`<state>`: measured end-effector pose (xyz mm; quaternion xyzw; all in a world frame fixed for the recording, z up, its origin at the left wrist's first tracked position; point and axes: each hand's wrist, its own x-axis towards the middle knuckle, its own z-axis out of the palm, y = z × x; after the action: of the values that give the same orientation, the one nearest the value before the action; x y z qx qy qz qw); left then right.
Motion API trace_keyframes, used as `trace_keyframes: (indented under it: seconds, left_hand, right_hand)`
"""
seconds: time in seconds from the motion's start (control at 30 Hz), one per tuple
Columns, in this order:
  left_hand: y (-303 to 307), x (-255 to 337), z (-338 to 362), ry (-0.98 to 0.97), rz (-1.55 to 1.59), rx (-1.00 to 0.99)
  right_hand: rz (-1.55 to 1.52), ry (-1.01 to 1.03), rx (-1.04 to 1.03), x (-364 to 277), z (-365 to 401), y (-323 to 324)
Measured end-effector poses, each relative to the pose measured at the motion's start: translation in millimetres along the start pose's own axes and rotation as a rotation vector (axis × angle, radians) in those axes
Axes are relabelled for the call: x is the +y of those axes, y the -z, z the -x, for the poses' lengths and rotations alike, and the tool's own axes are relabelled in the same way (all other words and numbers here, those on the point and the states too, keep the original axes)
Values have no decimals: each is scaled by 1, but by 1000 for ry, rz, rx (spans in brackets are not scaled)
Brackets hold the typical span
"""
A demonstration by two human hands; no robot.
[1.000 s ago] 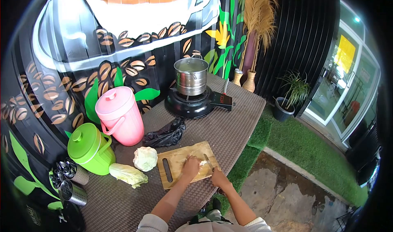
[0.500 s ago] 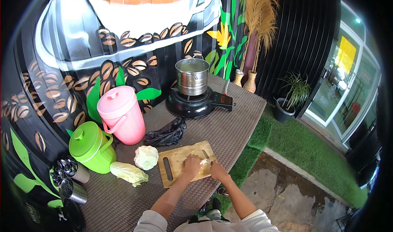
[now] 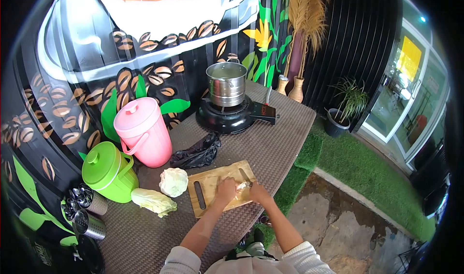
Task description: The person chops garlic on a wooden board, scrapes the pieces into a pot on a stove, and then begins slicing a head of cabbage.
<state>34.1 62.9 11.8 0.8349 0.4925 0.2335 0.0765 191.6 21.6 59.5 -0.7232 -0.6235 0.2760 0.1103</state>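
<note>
A wooden cutting board (image 3: 208, 175) lies near the table's front edge. On its left half my left hand (image 3: 226, 189) presses down with curled fingers; what they grip is hidden. Small pale pieces (image 3: 243, 191) lie between my two hands, too small to name. My right hand (image 3: 259, 193) is closed around what looks like a small knife (image 3: 248, 184), its short blade pointing toward the pale pieces. Just left of the board sit a round pale cabbage (image 3: 173, 182) and a longer leafy cabbage (image 3: 153, 201).
A black plastic bag (image 3: 195, 153) lies behind the board. Farther back, a steel pot (image 3: 226, 85) stands on a black portable stove (image 3: 224, 119). Pink (image 3: 147, 133) and green (image 3: 108, 172) lidded buckets stand at left, beside metal holders with spoons (image 3: 79, 196).
Both hands remain over the board, with the right hand shifted very slightly. The board's right end appears a little higher in view, and the camera has tilted slightly.
</note>
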Motion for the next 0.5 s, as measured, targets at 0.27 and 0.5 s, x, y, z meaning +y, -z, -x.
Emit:
trace_keyframes:
  seconds: [0.27,0.5]
  left_hand:
    - [6,-2,-1,12,110,-71]
    - [6,2,-1,14,127,-15]
  right_hand:
    - [-35,-172,92,-2,45,-48]
    - [20,-48,-38,3,9,-24]
